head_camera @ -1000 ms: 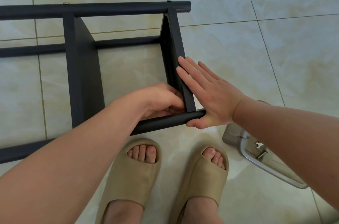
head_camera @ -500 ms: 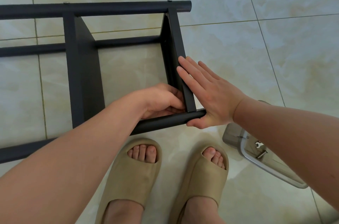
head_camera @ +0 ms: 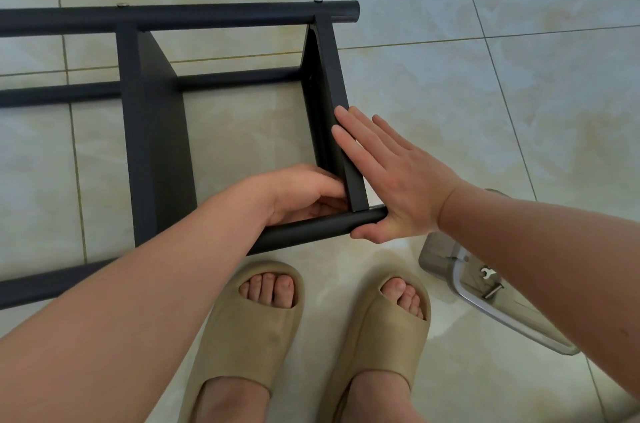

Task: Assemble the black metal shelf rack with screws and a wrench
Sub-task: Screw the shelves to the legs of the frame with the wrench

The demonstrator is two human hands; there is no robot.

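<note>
The black metal rack (head_camera: 152, 145) lies on its side on the tiled floor. My right hand (head_camera: 398, 180) presses flat, fingers straight, against the outer face of its end panel (head_camera: 329, 76); the thumb lies under the tip of the near tube (head_camera: 311, 228). My left hand (head_camera: 304, 190) reaches inside the frame. Its curled fingers and thumb pinch at the panel's inner lower edge, where panel and tube meet. Anything small between the fingertips is hidden. A small wrench (head_camera: 487, 273) and a screw (head_camera: 493, 291) lie in a clear tray (head_camera: 436, 259) at the right, under my right forearm.
My feet in beige sandals (head_camera: 256, 325) stand just in front of the near tube. Two bolt heads (head_camera: 318, 0) sit on the far tube. The rack runs off the left edge. Bare floor tiles lie to the right of the rack and beyond it.
</note>
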